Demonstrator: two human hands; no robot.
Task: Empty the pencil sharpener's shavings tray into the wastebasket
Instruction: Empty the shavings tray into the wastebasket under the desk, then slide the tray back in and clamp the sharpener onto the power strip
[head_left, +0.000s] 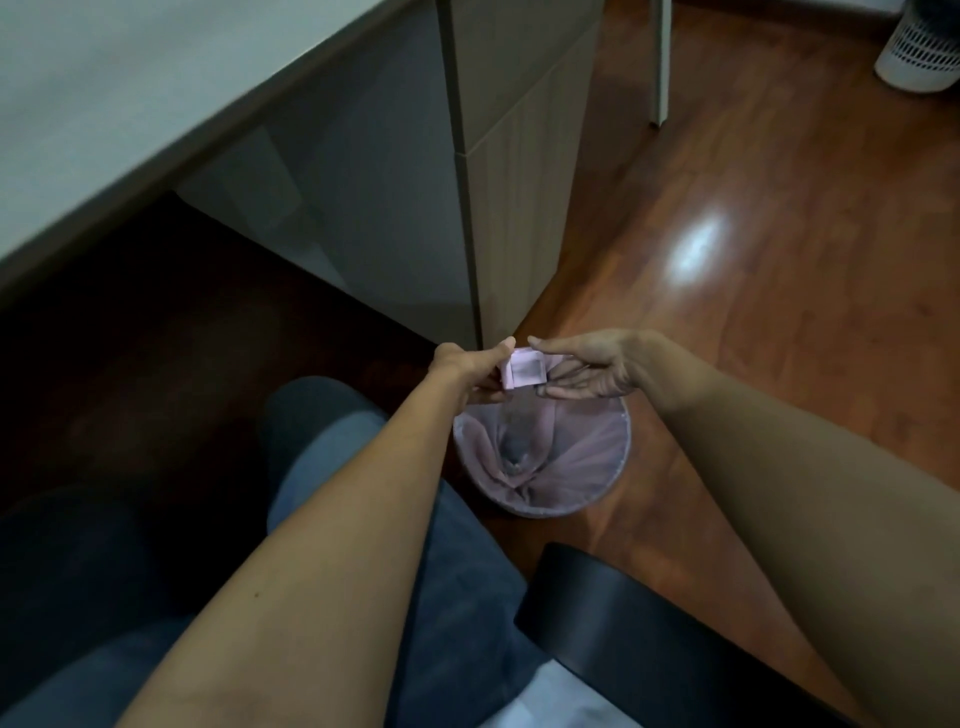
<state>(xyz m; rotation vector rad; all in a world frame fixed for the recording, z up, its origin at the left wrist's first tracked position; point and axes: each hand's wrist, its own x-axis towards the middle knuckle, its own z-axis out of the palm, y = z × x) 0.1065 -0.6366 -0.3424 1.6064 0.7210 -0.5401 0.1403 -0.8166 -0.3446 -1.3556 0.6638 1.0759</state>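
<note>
A small pale pink shavings tray hangs above the far rim of the wastebasket, which is round and lined with a pink bag. My left hand grips the tray at its left end between thumb and fingers. My right hand is just to the right of the tray, palm toward it, fingers spread, its fingertips touching or nearly touching the tray's right side. The tray's open face looks dim grey; whether shavings are inside I cannot tell. The sharpener body is not in view.
A grey desk top and its drawer unit stand behind the basket. My legs in jeans and a black chair armrest are below. A white perforated bin stands far right on the wooden floor.
</note>
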